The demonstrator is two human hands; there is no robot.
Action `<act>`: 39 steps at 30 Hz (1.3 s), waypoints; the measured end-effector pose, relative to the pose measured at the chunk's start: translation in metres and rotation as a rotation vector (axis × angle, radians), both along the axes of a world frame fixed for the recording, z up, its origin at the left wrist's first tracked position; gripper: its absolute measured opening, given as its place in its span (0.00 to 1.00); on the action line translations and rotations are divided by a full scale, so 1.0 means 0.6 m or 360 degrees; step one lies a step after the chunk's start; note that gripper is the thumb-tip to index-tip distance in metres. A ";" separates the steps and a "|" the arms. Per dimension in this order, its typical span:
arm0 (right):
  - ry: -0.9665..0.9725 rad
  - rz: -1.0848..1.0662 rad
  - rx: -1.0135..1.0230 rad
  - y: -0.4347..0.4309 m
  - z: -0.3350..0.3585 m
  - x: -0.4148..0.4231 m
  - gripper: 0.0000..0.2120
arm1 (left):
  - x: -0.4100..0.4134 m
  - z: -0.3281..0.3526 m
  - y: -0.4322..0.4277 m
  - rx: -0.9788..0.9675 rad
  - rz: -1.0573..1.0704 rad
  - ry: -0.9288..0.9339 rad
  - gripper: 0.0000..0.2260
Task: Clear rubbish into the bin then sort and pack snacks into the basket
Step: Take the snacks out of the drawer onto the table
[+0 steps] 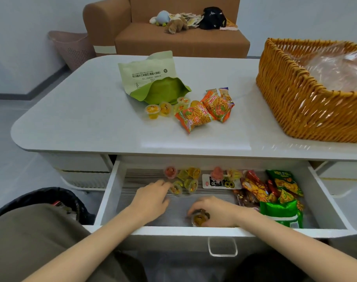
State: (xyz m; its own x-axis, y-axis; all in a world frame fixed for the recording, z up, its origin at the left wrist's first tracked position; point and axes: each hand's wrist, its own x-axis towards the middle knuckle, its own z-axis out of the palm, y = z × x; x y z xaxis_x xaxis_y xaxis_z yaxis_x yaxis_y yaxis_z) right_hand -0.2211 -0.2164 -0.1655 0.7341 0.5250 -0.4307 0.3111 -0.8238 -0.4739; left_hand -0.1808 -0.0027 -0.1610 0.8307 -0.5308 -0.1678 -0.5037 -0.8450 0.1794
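On table (81,110), orange "OK·OK" snack packets (196,117)

Both hands are reaching into the open drawer (110,192), the left hand (151,197) touching a jelly cup (176,188) and the right hand (216,210) gripping another jelly cup (200,219).

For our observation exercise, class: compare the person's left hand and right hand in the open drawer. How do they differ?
Left hand lies farther back in the drawer; right hand sits near its front. Left hand's fingers stretch towards a yellow jelly cup, gripping nothing; right hand's fingers curl round a darker jelly cup. Both are bare and inside the drawer.
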 end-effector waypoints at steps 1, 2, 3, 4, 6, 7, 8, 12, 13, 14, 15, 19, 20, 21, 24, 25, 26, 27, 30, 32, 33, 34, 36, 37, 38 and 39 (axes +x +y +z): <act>0.0025 0.0017 -0.0005 0.001 -0.004 0.000 0.20 | -0.005 -0.003 -0.001 0.0040 -0.0029 0.0018 0.21; 0.0048 0.0021 -0.0019 0.002 -0.007 -0.001 0.19 | -0.008 -0.007 -0.001 0.0060 -0.0048 0.0032 0.22; 0.0062 0.0015 -0.0026 0.003 -0.010 -0.001 0.18 | -0.006 -0.009 0.000 0.0053 -0.0048 0.0047 0.23; 0.0068 0.0002 -0.0036 0.005 -0.011 -0.001 0.17 | -0.002 -0.010 0.002 0.0025 -0.0030 0.0061 0.24; 0.0069 -0.0035 -0.0064 0.007 -0.013 0.000 0.12 | 0.018 -0.013 0.004 -0.0064 0.0011 0.0111 0.26; 0.0076 -0.0061 -0.0069 0.007 -0.014 0.000 0.09 | 0.031 -0.014 0.003 -0.0119 0.0028 0.0177 0.27; 0.0087 -0.0095 -0.0070 0.006 -0.014 0.000 0.07 | 0.044 -0.015 -0.001 -0.0194 0.0049 0.0264 0.28; 0.0150 -0.0238 -0.0015 -0.002 -0.016 -0.001 0.10 | 0.075 -0.025 -0.023 -0.0435 0.0068 0.0496 0.29; 0.0181 -0.0249 0.0005 -0.002 -0.014 -0.002 0.11 | 0.077 -0.029 -0.028 -0.0420 0.0024 0.0504 0.28; 0.0223 -0.0259 0.0034 -0.002 -0.013 -0.002 0.13 | 0.077 -0.033 -0.032 -0.0382 -0.0013 0.0485 0.28; 0.0275 -0.0271 0.0058 -0.001 -0.013 -0.002 0.16 | 0.076 -0.036 -0.036 -0.0331 -0.0038 0.0440 0.27; 0.0344 -0.0308 0.0063 0.004 -0.012 0.002 0.22 | 0.071 -0.039 -0.045 -0.0045 -0.0072 0.0361 0.28; 0.0353 -0.0335 0.0060 0.005 -0.011 0.003 0.21 | 0.070 -0.040 -0.046 0.0000 -0.0070 0.0382 0.27; 0.0376 -0.0393 0.0078 0.006 -0.009 0.003 0.19 | 0.071 -0.041 -0.045 0.0017 -0.0066 0.0400 0.25; 0.0489 -0.0692 0.0275 0.002 0.004 0.004 0.16 | 0.074 -0.043 -0.040 -0.0030 -0.0040 0.0470 0.19; 0.0590 -0.0815 0.0417 0.001 0.008 0.003 0.15 | 0.075 -0.043 -0.039 -0.0054 -0.0033 0.0498 0.18; 0.0713 -0.0931 0.0587 0.000 0.013 0.003 0.14 | 0.074 -0.043 -0.039 -0.0083 -0.0026 0.0523 0.17; 0.0804 -0.1033 0.0727 -0.002 0.016 0.003 0.13 | 0.074 -0.043 -0.039 -0.0126 -0.0014 0.0544 0.16; 0.0981 -0.1209 0.0997 -0.008 0.031 0.004 0.12 | 0.071 -0.037 -0.040 -0.0356 0.0069 0.0587 0.14; 0.1095 -0.1236 0.1141 -0.019 0.040 0.001 0.10 | 0.070 -0.029 -0.042 -0.0519 0.0119 0.0591 0.15; 0.1091 -0.1252 0.1154 -0.028 0.046 -0.002 0.10 | 0.070 -0.024 -0.044 -0.0614 0.0150 0.0612 0.16; 0.0993 -0.1271 0.1072 -0.039 0.052 -0.006 0.13 | 0.069 -0.017 -0.047 -0.0730 0.0188 0.0661 0.16; 0.0532 -0.1232 0.0671 -0.073 0.059 -0.012 0.18 | 0.065 -0.003 -0.055 -0.0972 0.0293 0.0870 0.15; 0.0259 -0.1193 0.0446 -0.092 0.060 -0.014 0.18 | 0.062 0.004 -0.060 -0.1073 0.0345 0.1004 0.13; 0.0018 -0.1170 0.0240 -0.113 0.061 -0.014 0.17 | 0.059 0.012 -0.065 -0.1143 0.0390 0.1112 0.12; -0.0173 -0.1174 0.0064 -0.136 0.062 -0.013 0.14 | 0.058 0.018 -0.070 -0.1180 0.0420 0.1170 0.11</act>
State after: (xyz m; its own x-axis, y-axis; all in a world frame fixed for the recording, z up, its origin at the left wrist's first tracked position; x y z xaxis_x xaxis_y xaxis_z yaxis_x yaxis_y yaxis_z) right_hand -0.2287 -0.2978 -0.1284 0.9392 -0.1064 -0.3264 -0.2687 -0.8196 -0.5060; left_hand -0.1460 -0.0449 -0.1500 0.7605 -0.5245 -0.3828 0.1187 -0.4673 0.8761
